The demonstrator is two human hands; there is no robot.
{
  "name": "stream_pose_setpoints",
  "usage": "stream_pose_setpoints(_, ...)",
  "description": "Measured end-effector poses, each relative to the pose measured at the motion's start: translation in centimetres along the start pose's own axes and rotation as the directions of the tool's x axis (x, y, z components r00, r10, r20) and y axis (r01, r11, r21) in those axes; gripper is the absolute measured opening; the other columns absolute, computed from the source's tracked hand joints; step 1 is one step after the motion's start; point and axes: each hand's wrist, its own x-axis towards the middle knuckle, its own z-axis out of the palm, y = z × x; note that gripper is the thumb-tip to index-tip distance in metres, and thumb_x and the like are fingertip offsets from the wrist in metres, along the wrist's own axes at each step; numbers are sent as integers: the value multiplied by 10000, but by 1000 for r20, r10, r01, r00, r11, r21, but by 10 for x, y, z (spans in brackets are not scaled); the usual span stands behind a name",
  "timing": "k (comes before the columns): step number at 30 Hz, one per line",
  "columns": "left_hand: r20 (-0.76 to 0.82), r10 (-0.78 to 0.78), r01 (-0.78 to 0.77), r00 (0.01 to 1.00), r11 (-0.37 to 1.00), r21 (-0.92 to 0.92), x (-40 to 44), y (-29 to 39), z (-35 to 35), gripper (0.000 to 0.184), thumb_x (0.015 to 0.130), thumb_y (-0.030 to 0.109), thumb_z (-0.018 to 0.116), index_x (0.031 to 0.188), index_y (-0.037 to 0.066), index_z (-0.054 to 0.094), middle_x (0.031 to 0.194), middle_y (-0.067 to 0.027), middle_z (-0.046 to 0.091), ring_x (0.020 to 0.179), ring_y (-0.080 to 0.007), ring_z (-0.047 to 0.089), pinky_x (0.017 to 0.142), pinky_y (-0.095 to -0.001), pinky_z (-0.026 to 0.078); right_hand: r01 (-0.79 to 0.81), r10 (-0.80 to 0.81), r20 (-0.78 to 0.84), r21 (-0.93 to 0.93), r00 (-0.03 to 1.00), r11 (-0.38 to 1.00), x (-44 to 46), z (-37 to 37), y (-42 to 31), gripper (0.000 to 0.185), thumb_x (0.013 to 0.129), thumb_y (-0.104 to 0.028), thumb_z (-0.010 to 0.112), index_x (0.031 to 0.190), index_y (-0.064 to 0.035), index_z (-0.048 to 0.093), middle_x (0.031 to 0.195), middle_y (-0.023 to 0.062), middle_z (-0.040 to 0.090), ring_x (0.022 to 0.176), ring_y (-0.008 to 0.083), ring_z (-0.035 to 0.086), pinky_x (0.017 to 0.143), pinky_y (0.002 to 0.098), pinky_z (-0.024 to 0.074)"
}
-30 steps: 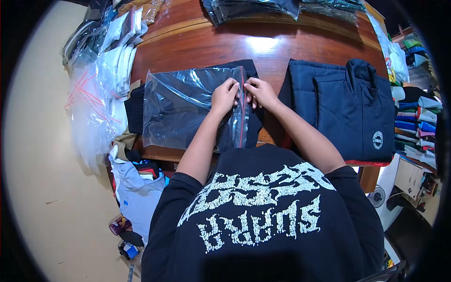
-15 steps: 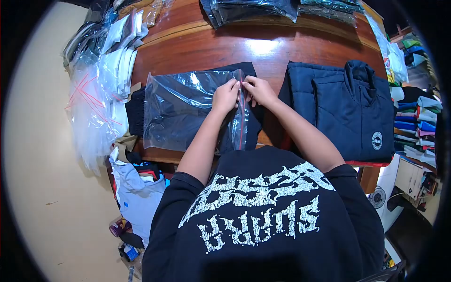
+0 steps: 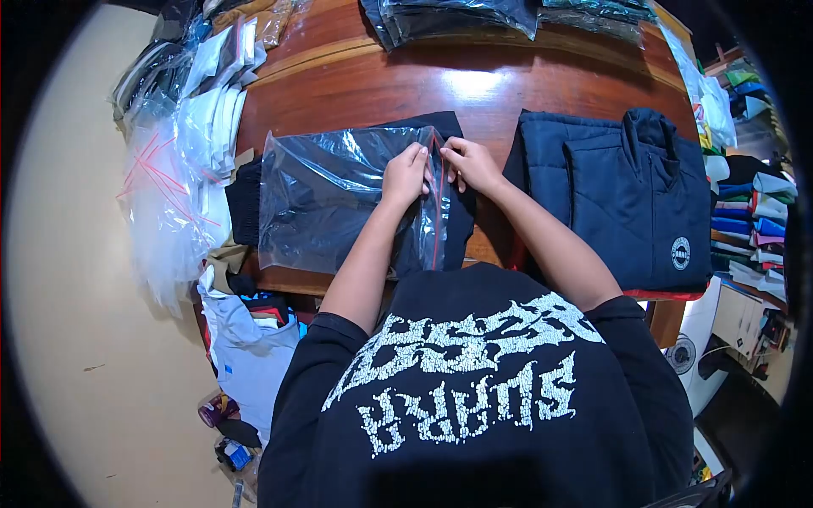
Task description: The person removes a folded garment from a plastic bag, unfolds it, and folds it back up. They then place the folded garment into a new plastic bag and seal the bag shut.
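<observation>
A clear plastic zip bag (image 3: 322, 195) with a red strip along its right edge lies flat over a dark folded garment (image 3: 461, 216). At the bag's red-edged mouth, my left hand (image 3: 407, 176) pinches the film just left of the strip. My right hand (image 3: 471, 166) grips the mouth's other side, fingers closed on the red edge. A small gap separates the two hands. Right of them rests a folded navy jacket (image 3: 614, 199) with a stand-up collar and a round white badge.
Loose clear bags with red strips (image 3: 165, 195) hang at the table's left edge. Bagged dark clothes (image 3: 457, 19) lie along the back of the wooden table (image 3: 339, 89). Stacked colourful garments (image 3: 754, 220) stand on the right, and a grey cloth (image 3: 246, 347) lies lower left.
My right hand has shifted slightly to the right, and the gap between my hands at the bag's mouth is a little wider. The garments have stayed in place.
</observation>
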Motion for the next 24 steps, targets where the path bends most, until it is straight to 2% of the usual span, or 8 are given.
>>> stream_pose_setpoints(10, -33, 42, -44, 999, 997, -70, -4, -4, -1, 286, 1007, 258, 442, 877, 42, 577, 617, -68, 610, 455, -165, 604, 446, -284, 458, 19, -19, -30, -10, 999, 1000, 0, 2, 3, 218, 998, -220, 489, 890, -40, 549, 587, 72, 597, 386, 136, 531, 344, 254, 395)
stream_pose_setpoints(13, -30, 27, -32, 999, 981, -193, -7, 2, -4, 305, 1008, 260, 443, 847, 33, 568, 611, -61, 603, 453, -158, 605, 407, -270, 439, 41, -41, -47, -3, 998, 999, 0, 2, 5, 224, 1001, -216, 482, 877, -39, 541, 587, 75, 593, 389, 140, 534, 342, 257, 394)
stream_pose_setpoints(15, -48, 41, -49, 998, 983, -177, -11, 13, -10, 316, 1010, 260, 446, 831, 28, 562, 601, -55, 595, 452, -149, 604, 382, -254, 421, 16, -17, -67, -16, 998, 1000, -3, 1, 3, 244, 984, -229, 494, 850, -33, 548, 601, 91, 614, 419, 168, 576, 388, 293, 435)
stream_pose_setpoints(18, -76, 42, -42, 996, 999, -10, -17, 39, -27, 303, 978, 234, 483, 773, 30, 573, 576, -54, 600, 464, -144, 606, 442, -276, 459, 19, -20, -75, -24, 997, 1000, -5, 1, 1, 250, 985, -233, 491, 842, -33, 542, 603, 91, 610, 429, 172, 581, 396, 295, 439)
stream_pose_setpoints(20, -73, 43, -42, 996, 999, 21, -23, 54, -34, 280, 956, 215, 508, 760, 30, 585, 580, -59, 612, 479, -144, 611, 478, -285, 473, 25, -28, -80, -36, 996, 999, -6, 1, 1, 241, 980, -228, 502, 839, -35, 537, 609, 90, 610, 427, 172, 577, 404, 294, 444)
stream_pose_setpoints(22, -62, 145, -137, 988, 984, 115, -32, 69, -36, 247, 947, 212, 536, 793, 27, 594, 595, -63, 627, 492, -144, 616, 485, -284, 474, 34, -38, -85, -48, 996, 998, -8, 3, 1, 232, 974, -223, 514, 836, -37, 532, 616, 88, 610, 425, 173, 573, 412, 294, 448)
stream_pose_setpoints(23, -22, 131, -129, 991, 987, 101, -40, 77, -39, 178, 940, 217, 573, 953, 42, 602, 719, -60, 682, 549, -142, 642, 524, -268, 483, 66, -74, -187, -48, 980, 997, -11, 5, 2, 232, 964, -228, 537, 831, -39, 524, 616, 90, 606, 420, 168, 567, 412, 302, 442)
stream_pose_setpoints(24, -16, 204, -204, 979, 979, 5, -51, 83, -44, 201, 938, 215, 587, 1061, 57, 564, 815, -69, 695, 607, -141, 660, 549, -257, 485, 100, -111, -287, -52, 952, 994, -15, 7, 3, 235, 953, -233, 560, 827, -40, 517, 616, 92, 602, 415, 164, 561, 412, 309, 437)
